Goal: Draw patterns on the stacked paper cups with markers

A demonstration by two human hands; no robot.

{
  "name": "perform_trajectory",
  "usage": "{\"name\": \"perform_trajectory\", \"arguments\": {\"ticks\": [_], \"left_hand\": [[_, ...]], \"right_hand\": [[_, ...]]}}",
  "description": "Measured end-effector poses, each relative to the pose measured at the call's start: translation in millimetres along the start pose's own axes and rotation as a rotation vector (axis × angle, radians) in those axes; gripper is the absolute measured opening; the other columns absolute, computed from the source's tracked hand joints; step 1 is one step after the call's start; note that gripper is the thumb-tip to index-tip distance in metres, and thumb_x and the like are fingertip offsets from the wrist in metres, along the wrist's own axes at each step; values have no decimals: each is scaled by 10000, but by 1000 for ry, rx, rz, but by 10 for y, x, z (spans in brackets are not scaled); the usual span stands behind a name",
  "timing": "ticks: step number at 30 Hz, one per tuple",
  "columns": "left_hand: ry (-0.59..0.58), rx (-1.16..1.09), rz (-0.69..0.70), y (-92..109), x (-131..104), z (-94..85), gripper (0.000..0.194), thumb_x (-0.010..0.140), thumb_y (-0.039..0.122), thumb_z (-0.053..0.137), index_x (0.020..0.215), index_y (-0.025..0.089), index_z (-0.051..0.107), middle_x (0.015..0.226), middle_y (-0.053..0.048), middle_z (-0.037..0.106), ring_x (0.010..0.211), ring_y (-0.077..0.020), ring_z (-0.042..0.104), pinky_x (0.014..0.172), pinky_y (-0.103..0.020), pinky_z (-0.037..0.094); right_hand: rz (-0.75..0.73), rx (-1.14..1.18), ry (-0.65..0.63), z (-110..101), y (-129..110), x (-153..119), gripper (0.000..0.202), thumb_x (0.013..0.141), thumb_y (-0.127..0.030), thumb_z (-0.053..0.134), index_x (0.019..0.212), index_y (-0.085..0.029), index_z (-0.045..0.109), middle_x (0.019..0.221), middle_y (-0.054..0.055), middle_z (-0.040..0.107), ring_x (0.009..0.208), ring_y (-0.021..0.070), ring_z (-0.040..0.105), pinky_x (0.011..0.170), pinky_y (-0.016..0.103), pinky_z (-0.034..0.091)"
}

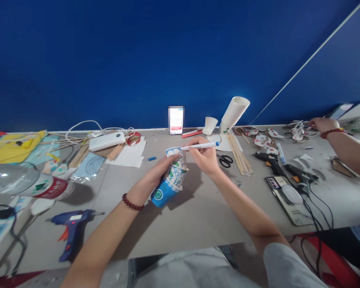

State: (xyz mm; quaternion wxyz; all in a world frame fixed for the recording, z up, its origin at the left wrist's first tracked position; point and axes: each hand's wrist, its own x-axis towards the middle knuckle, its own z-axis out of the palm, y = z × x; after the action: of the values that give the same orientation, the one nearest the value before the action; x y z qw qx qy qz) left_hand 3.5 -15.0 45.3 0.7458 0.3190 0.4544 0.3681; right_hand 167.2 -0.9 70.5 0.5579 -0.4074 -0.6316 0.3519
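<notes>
Tilted above the grey table, a stack of paper cups (170,178) shows blue-and-white wave patterns with green spots and a solid blue lowest cup. My left hand (160,168) is wrapped round its upper left side. My right hand (204,157) pinches a white marker (204,145) with a blue end, its tip side at the rim of the uppermost cup. A small blue marker cap (152,159) lies on the table left of the cups. Black scissors (226,161) rest just right of my right hand.
Behind stand a phone (176,120), a single white cup (210,125) and a tall leaning stack of white cups (234,114). Wooden sticks (239,154) lie to the right. A blue glue gun (73,228) and a plastic bottle (27,182) are at left. Another person's hand (324,125) reaches in at right.
</notes>
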Motion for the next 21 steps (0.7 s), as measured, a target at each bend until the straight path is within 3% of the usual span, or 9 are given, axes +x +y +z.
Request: {"name": "perform_trajectory", "arguments": {"ticks": [4, 13, 21], "left_hand": [[6, 4, 11, 4, -7, 13, 402, 759, 441, 744, 1042, 170, 651, 767, -49, 726, 654, -188, 691, 641, -305, 559], [-20, 11, 5, 22, -25, 16, 346, 757, 461, 739, 917, 167, 652, 747, -61, 723, 668, -197, 700, 636, -301, 563], [-12, -2, 8, 22, -21, 9, 408, 750, 439, 754, 1040, 169, 660, 756, -58, 730, 658, -194, 695, 651, -305, 559]], "right_hand": [[-12, -2, -8, -2, 14, 0, 97, 762, -150, 565, 771, -213, 638, 765, 4, 672, 753, 166, 640, 680, 302, 510], [1, 23, 6, -7, 28, 1, 118, 751, -124, 549, 730, -214, 622, 728, -1, 669, 739, 168, 645, 674, 299, 505], [14, 24, 14, 3, -3, 7, 92, 751, -153, 558, 743, -215, 625, 728, -1, 673, 741, 165, 641, 678, 295, 510]]}}
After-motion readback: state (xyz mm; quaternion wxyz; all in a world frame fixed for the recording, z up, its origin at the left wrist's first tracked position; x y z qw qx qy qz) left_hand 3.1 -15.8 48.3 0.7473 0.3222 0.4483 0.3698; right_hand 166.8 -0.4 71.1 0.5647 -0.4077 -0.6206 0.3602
